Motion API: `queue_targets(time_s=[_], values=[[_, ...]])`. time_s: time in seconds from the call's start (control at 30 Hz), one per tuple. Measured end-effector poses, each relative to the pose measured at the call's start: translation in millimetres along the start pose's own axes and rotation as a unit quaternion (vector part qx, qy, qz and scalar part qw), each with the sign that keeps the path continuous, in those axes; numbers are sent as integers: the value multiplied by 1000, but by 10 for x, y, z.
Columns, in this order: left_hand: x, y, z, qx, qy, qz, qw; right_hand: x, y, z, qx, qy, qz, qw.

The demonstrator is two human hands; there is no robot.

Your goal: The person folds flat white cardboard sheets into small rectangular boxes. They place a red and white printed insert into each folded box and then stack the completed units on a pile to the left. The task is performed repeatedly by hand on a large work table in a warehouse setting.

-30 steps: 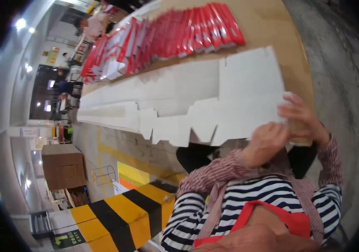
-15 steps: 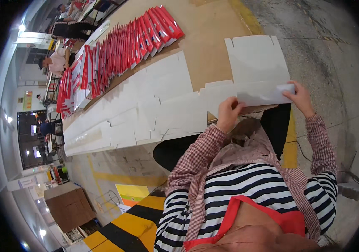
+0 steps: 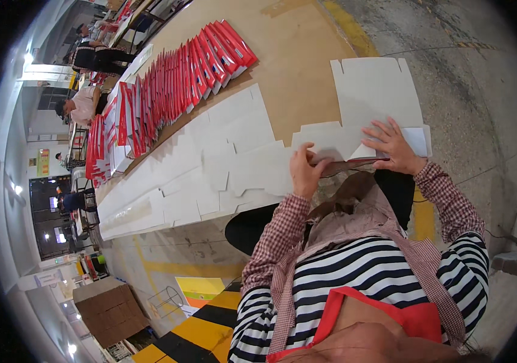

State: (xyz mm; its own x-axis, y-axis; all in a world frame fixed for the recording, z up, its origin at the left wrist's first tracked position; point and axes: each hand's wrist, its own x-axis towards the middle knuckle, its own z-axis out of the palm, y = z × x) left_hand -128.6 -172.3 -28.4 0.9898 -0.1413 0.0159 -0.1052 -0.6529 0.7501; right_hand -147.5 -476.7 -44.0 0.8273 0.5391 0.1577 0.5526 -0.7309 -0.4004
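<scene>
At the table's near right end lies a flat white box blank (image 3: 376,88) with slots cut in its far edge. My right hand (image 3: 396,147) rests flat on its near strip, fingers spread, the palm close to the table edge. A raised white flap (image 3: 365,152) shows just left of those fingers. My left hand (image 3: 308,172) is at the left end of the same strip, fingers curled and thumb against the blank's edge. Overlapping white blanks (image 3: 210,175) spread away to the left on the brown-covered table (image 3: 295,78).
A long row of red-and-white flat packs (image 3: 180,75) leans along the far left of the table. Beyond it, a person in pink (image 3: 83,106) works at another table. An opened brown carton (image 3: 110,308) stands at lower left, near a black-and-yellow striped surface (image 3: 201,330).
My right hand has come down from the blank's right end and moved left, now lying flat on it. My left hand has shifted slightly left. The raised near strip is now lower.
</scene>
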Motion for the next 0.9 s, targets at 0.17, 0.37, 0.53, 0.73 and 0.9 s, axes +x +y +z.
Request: queue_targets(time_s=[0.17, 0.37, 0.53, 0.73, 0.9], values=[[-74, -178, 218, 209, 37, 103, 972, -4, -8, -7, -26, 0, -6, 1000], [-123, -63, 316, 296, -24, 162, 941, -5, -12, -22, -44, -1, -16, 999], [-247, 312, 601, 276, -144, 252, 916, -89, -66, -136, -49, 46, 23, 997], [-213, 435, 675, 267, -180, 275, 906, -959, -112, 143, 450, 604, 366, 547], [-312, 670, 1109, 147, -281, 331, 889, -237, -243, 158, 357, 409, 244, 803]])
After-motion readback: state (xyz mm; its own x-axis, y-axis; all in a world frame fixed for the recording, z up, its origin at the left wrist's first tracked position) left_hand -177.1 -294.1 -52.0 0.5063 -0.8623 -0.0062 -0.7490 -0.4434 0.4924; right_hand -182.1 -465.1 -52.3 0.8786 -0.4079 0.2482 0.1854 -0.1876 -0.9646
